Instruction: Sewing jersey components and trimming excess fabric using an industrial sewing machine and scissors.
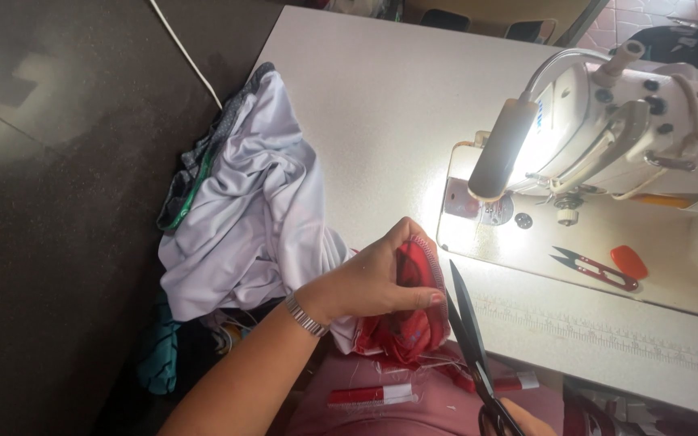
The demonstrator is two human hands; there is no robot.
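Red fabric [408, 319] sits bunched at the white table's [381, 105] near edge, pinched closed in the left hand [381, 278]; black scissors [470, 339] stand just beside it. Right hand [527, 424] is mostly cut off at the bottom edge, its grip hard to tell; a red-and-white strip label [373, 395] lies below.

The right hand [527, 421] is almost wholly cut off by the bottom edge, so its grip on the scissors [472, 347] cannot be judged. The sewing machine [648, 129] runs off the right edge.
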